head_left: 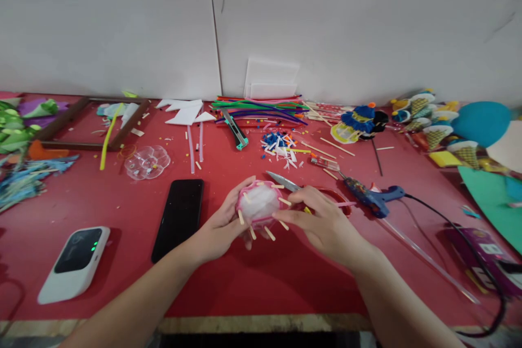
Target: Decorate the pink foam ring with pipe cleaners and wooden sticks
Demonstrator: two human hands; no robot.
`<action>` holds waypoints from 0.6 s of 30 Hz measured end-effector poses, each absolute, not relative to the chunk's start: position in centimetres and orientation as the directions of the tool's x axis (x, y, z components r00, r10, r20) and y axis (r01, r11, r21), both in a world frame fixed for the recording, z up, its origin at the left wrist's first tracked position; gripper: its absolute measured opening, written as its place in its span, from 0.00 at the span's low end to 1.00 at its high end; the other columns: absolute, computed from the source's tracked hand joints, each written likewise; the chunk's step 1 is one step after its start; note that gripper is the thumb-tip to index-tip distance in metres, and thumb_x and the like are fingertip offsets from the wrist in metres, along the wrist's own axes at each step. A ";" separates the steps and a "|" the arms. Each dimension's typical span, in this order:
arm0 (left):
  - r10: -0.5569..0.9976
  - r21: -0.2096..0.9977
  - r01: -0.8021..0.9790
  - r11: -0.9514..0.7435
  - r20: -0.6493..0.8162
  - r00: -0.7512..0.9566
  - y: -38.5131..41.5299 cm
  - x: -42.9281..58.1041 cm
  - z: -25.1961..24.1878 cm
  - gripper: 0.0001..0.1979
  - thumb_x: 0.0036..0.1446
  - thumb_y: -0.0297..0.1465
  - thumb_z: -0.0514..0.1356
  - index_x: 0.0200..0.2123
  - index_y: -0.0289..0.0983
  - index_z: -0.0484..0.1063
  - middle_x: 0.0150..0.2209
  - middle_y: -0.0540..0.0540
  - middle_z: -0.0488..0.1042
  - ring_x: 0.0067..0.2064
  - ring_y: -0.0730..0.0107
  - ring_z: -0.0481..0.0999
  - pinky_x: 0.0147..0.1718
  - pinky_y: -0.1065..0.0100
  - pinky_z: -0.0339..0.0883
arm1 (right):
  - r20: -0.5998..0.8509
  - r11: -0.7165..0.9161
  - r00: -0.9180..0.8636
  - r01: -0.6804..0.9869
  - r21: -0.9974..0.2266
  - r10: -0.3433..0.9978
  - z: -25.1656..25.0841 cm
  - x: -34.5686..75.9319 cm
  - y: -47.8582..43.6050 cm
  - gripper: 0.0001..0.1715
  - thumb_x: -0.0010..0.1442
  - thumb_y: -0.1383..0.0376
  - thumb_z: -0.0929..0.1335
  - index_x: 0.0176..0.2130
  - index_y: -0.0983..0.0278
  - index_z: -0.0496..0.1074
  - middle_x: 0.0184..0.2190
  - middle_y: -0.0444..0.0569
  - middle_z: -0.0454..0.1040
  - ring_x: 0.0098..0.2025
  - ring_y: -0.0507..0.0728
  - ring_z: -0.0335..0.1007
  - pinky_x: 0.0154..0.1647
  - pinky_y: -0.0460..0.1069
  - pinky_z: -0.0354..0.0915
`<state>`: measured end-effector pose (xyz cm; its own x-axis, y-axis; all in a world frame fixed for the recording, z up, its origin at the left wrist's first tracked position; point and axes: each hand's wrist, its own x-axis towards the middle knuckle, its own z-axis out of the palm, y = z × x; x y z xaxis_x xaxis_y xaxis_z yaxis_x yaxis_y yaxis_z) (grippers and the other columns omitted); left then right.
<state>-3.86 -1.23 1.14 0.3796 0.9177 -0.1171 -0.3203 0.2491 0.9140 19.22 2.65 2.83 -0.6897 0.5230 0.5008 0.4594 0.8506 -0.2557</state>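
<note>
My left hand (222, 228) grips a small round craft piece (261, 202) above the front of the table, with the thumb at its near left side and fingers around the back. It has a white middle and a pink, fuzzy-looking rim. Several short wooden sticks point outward all around that rim. My right hand (324, 223) is closed at the piece's right edge, its fingertips touching the rim beside the sticks. Scissors (285, 180) lie partly hidden behind the right hand, blade toward the left. A pink strip (346, 204) shows past its knuckles; whether the hand holds it is unclear.
On the red table (261, 288) a black phone (178, 220) and a white device (75, 263) lie left. Right are a glue gun (373, 196) with a cord and a glue stick (432, 261). Pipe cleaners (261, 106), a cutter (234, 129) and paper scraps (279, 144) lie behind.
</note>
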 end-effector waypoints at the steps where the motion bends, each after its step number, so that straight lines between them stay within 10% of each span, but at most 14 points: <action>1: 0.918 0.914 -0.322 0.248 -0.116 0.379 -1.2 -3.9 1.0 0.35 0.61 0.31 0.60 0.68 0.50 0.49 0.47 0.43 0.75 0.28 0.77 0.75 0.27 0.74 0.73 | 0.486 0.848 -0.696 0.464 -0.257 0.528 2.7 19.2 2.6 0.21 0.65 0.75 0.59 0.43 0.58 0.76 0.38 0.49 0.71 0.40 0.53 0.67 0.38 0.48 0.65; 10: 0.940 0.896 -0.372 0.242 -0.121 0.320 -1.0 -3.7 0.5 0.35 0.62 0.29 0.59 0.68 0.50 0.48 0.54 0.39 0.72 0.34 0.71 0.78 0.28 0.72 0.73 | 0.664 0.819 -0.490 0.435 -0.374 0.564 3.6 19.3 2.3 0.24 0.56 0.76 0.62 0.47 0.57 0.73 0.41 0.51 0.73 0.44 0.60 0.69 0.47 0.61 0.66; 18: 0.944 0.891 -0.342 0.300 -0.225 0.240 -0.9 -3.2 0.8 0.40 0.58 0.27 0.61 0.68 0.54 0.45 0.63 0.41 0.62 0.42 0.66 0.77 0.31 0.70 0.76 | 0.604 0.806 -0.600 0.578 -0.126 0.525 2.8 16.5 0.1 0.15 0.56 0.62 0.71 0.45 0.59 0.74 0.46 0.52 0.72 0.50 0.65 0.62 0.55 0.64 0.57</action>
